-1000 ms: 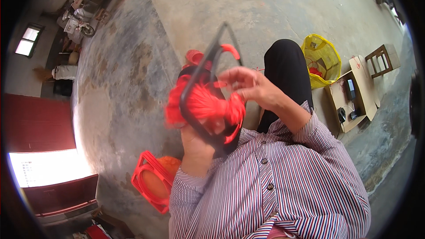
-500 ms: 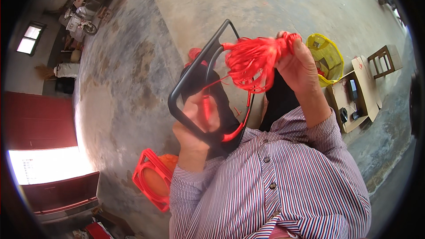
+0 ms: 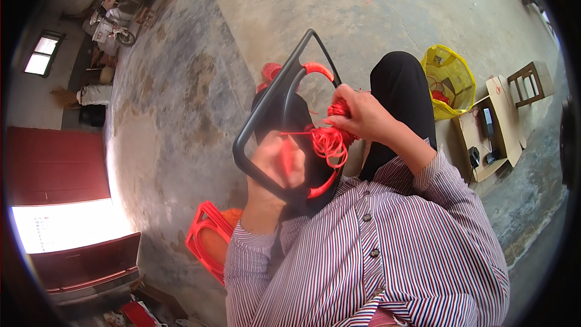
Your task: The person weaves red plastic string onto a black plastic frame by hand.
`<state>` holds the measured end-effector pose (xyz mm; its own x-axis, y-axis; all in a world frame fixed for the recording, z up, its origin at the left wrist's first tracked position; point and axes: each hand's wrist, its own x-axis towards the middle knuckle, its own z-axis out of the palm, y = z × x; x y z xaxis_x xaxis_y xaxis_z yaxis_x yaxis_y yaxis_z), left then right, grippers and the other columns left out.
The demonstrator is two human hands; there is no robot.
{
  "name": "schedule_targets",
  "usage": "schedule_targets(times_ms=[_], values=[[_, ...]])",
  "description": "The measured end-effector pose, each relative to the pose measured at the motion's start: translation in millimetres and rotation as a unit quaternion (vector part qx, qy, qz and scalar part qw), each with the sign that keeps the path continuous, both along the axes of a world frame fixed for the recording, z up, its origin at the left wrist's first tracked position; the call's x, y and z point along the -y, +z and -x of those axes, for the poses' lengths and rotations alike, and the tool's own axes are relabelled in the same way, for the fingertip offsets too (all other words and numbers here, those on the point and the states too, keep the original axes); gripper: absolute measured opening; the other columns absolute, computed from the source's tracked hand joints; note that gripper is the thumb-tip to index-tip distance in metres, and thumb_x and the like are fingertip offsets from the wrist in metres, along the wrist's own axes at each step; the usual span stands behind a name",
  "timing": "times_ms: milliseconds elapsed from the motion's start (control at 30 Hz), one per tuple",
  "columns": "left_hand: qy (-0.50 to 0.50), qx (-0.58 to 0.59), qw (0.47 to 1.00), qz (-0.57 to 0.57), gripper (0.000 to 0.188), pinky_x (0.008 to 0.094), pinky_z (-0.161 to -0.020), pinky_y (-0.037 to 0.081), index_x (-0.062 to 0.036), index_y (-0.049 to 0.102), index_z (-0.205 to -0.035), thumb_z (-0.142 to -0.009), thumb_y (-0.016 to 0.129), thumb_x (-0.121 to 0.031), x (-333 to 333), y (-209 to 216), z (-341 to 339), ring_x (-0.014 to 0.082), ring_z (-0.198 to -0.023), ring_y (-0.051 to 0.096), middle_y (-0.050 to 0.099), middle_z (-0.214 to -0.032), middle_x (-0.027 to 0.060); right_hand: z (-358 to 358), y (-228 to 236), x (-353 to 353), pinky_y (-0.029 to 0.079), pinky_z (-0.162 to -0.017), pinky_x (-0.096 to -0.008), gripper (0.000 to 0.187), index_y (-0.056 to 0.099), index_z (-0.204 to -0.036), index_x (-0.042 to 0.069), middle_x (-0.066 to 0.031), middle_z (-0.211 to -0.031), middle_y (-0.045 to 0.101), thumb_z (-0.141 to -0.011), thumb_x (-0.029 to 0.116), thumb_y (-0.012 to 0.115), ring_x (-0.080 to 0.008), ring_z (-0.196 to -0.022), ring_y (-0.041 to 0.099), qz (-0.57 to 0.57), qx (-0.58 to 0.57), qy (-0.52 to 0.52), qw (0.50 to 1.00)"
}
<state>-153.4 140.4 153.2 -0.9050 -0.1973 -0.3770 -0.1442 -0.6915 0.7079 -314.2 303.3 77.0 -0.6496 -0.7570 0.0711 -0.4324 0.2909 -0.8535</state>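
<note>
A black frame, rectangular with a curved inner ring, stands tilted over my lap. Red cord wraps parts of the ring. My left hand is closed round the frame's near left part, with a red-wrapped stretch showing among its fingers. In my right hand I grip a bundle of red cord, whose loops dangle by the ring's opening. A taut strand runs from the bundle to my left hand. The fingertips of my right hand are partly hidden by the cord.
A yellow basket with red material inside stands to the right, beside an opened cardboard box holding small dark devices. Behind that is a wooden stool. A red plastic stool is at my left. A motorbike stands far left.
My right hand has brought the cord bundle down and left, from above the frame's right side to near the ring's opening. My left hand keeps its grip; the frame has barely shifted.
</note>
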Motion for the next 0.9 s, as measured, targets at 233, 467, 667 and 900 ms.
schedule_targets(times_ms=[233, 467, 667, 900], values=[[-0.052, 0.020, 0.996, -0.065, 0.034, 0.0274, -0.035, 0.027, -0.0018, 0.062, -0.087, -0.091, 0.049, -0.033, 4.8, -5.3, 1.3, 0.0170, -0.037, 0.042, 0.057, -0.060, 0.0129, -2.3, 0.8, 26.1, 0.046, -0.060, -0.0468, 0.032, 0.046, -0.098, 0.005, -0.0142, -0.071, 0.062, -0.077, 0.016, 0.068, -0.0373, -0.069, 0.062, -0.033, -0.030, 0.076, 0.996], [-0.027, -0.012, 0.998, 0.054, 0.030, 0.0272, -0.041, 0.035, 0.0012, 0.062, -0.107, -0.093, 0.055, -0.024, -22.0, 11.9, 0.0, 0.0174, -0.050, 0.051, 0.064, -0.092, 0.0184, 13.6, -2.2, 58.1, 0.049, -0.067, -0.0360, 0.045, 0.048, -0.108, 0.001, -0.0139, -0.083, 0.063, -0.076, 0.019, 0.074, -0.0274, -0.076, 0.063, 0.111, -0.099, 0.019, 0.989], [-0.024, -0.085, 0.996, -0.012, 0.052, 0.0290, -0.049, 0.044, 0.0052, 0.050, -0.118, -0.096, 0.048, -0.041, -33.3, -0.4, -5.0, 0.0204, -0.060, 0.057, 0.058, -0.102, 0.0228, -2.8, 38.2, 77.1, 0.048, -0.076, -0.0285, 0.055, 0.057, -0.107, 0.001, -0.0054, -0.093, 0.062, -0.072, 0.035, 0.082, -0.0148, -0.084, 0.060, 0.332, 0.471, 0.180, 0.797], [-0.081, -0.135, 0.977, -0.145, 0.070, 0.0348, -0.056, 0.049, 0.0083, 0.047, -0.117, -0.085, 0.048, -0.053, -31.5, -11.3, 2.4, 0.0303, -0.066, 0.060, 0.056, -0.101, 0.0278, -9.1, 57.2, 71.9, 0.046, -0.088, -0.0315, 0.026, 0.070, -0.086, -0.002, -0.0164, -0.115, 0.061, -0.088, 0.023, 0.065, -0.0177, -0.098, 0.059, 0.372, 0.399, 0.465, 0.697]])
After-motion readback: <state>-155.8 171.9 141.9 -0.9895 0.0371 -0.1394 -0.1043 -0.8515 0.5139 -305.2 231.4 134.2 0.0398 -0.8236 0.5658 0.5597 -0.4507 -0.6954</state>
